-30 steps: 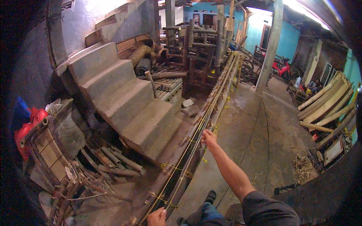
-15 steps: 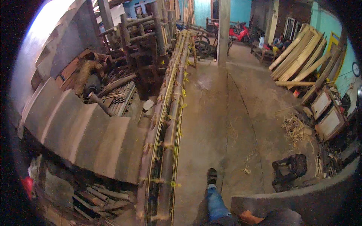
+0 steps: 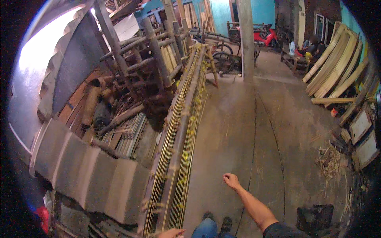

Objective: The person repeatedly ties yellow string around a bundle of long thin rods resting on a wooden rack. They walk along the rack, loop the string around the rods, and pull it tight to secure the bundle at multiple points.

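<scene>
A long rack of bamboo poles (image 3: pixel 181 137) runs away from me, with many thin yellow strands (image 3: pixel 160 176) stretched along it. Small yellow ties or bits hang along its right side. My left hand (image 3: pixel 173 233) is at the bottom edge, beside the rack's near end; it is partly cut off, so its grip and any contact are unclear. My right hand (image 3: pixel 231 181) hangs over the concrete floor, right of the rack, its fingers curled in with nothing visible in them.
Corrugated roofing sheets (image 3: pixel 91 170) lie left of the rack. Stacked wooden frames (image 3: pixel 152 59) and a concrete post (image 3: pixel 247 43) stand ahead. Bent bamboo slats (image 3: pixel 337 65) lean at the right wall. A dark stool (image 3: pixel 314 217) and scattered strips (image 3: pixel 331 162) lie right; cables (image 3: pixel 254 139) cross the floor.
My right arm has swung forward over the floor, and my left hand has appeared at the bottom edge. I have stepped along the rack, both feet now showing. The view has shifted left.
</scene>
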A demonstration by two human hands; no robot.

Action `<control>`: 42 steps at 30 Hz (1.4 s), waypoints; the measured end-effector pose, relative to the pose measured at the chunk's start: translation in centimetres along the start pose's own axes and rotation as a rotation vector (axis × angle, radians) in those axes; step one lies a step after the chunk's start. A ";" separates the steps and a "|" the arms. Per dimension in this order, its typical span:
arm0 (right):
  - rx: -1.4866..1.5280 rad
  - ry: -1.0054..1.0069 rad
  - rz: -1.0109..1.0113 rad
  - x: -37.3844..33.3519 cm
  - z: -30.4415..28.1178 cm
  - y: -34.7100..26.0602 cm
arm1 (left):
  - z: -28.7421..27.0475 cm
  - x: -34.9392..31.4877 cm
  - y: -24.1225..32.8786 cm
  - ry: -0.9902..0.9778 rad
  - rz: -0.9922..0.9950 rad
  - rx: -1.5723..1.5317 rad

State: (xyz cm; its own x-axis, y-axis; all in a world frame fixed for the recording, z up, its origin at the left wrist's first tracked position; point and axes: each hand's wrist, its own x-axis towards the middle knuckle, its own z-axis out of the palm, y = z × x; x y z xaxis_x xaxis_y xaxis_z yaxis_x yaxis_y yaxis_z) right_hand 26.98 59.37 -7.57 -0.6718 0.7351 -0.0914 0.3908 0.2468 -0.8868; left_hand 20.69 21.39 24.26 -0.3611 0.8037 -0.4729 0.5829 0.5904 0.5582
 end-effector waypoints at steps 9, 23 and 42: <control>-0.349 -0.144 0.357 3.7 -10.9 19.8 | -3.9 33.7 3.5 -0.243 0.374 -0.130; -0.218 -0.221 0.881 31.1 -22.3 24.2 | -27.7 80.5 28.1 0.117 0.870 -0.191; -0.327 -0.100 -0.129 122.5 -32.5 -2.1 | -45.3 118.6 27.2 0.445 0.360 -0.550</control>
State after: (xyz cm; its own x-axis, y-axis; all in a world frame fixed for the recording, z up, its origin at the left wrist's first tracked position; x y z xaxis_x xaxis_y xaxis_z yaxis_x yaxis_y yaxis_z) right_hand -35.69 169.46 -2.14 -0.7809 0.6230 -0.0463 0.4680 0.5343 -0.7039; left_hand -39.30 136.11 14.25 -0.5433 0.8379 0.0529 0.3178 0.1470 0.9367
